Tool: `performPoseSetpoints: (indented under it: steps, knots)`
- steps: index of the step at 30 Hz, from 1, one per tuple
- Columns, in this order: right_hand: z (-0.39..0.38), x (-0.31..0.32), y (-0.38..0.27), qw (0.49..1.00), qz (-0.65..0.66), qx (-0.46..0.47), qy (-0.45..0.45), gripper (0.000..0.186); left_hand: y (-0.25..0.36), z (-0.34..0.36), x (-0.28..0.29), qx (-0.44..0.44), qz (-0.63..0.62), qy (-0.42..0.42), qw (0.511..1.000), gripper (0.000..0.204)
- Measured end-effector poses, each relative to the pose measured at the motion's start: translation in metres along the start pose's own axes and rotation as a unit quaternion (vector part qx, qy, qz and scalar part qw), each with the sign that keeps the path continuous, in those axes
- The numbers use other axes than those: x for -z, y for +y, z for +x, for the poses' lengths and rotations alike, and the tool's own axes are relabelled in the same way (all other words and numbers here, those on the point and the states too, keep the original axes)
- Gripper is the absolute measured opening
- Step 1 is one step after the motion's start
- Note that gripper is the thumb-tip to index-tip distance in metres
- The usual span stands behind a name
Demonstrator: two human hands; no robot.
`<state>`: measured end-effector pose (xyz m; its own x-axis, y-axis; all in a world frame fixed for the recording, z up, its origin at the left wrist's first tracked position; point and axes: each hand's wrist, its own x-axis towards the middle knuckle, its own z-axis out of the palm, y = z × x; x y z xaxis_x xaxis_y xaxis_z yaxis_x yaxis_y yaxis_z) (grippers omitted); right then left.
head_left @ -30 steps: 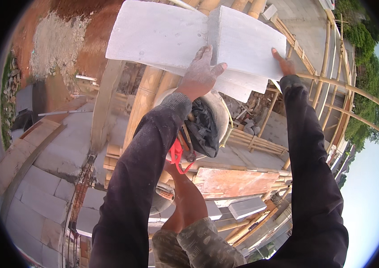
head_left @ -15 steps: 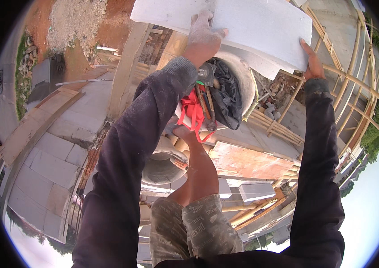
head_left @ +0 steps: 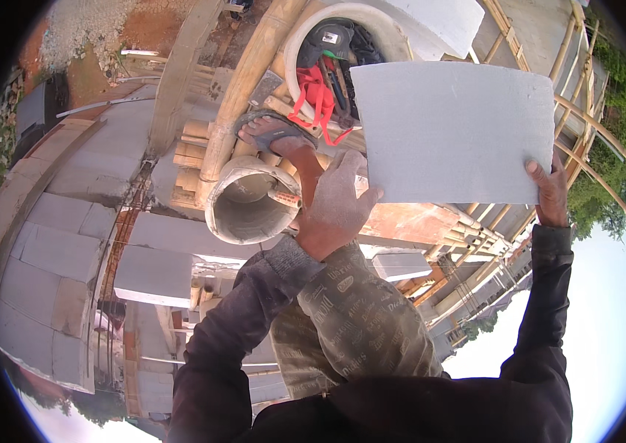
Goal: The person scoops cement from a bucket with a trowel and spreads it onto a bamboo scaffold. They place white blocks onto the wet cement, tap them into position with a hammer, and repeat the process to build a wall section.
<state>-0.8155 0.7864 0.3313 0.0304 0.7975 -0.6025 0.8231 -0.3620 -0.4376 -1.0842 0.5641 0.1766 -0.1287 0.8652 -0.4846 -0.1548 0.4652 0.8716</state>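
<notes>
A light grey lightweight concrete block is held up in front of me, its broad flat face toward me. My left hand, dusted with pale powder, is at its lower left corner, the thumb against the edge. My right hand grips the lower right corner with the thumb on the face; its other fingers are hidden behind. Beyond the block's left edge stands a whitish bucket holding dark cloth or a bag, a red strap and tool handles. Another pale block lies behind it.
My sandalled foot stands on bamboo poles beside a second bucket, which has a tool with an orange part inside. Grey blocks form walls at the left. Bamboo scaffolding rises at the right.
The block has come nearer and lower, its face now turned toward me and apart from the other pale block. Both hands moved down with it. My view has shifted.
</notes>
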Motion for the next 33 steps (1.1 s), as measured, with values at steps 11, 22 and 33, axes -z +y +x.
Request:
performPoseSetpoints:
  steps: [11, 22, 33]
  knots:
    - [-0.104, -0.148, 0.226, 0.864, -0.419, 0.138, -0.241, 0.093, -0.056, -0.086, 0.111, 0.027, -0.02, 0.128, 0.991, 0.044]
    - [-0.036, -0.388, 0.419, 0.73, -0.423, 0.199, -0.499, 0.091, -0.098, -0.128, 0.135, 0.117, 0.14, 0.168, 0.969, 0.041]
    - [0.031, -0.449, 0.458, 0.855, -0.366, 0.037, -0.365, 0.037, -0.131, -0.039, 0.147, 0.06, 0.159, 0.128, 0.977, 0.038]
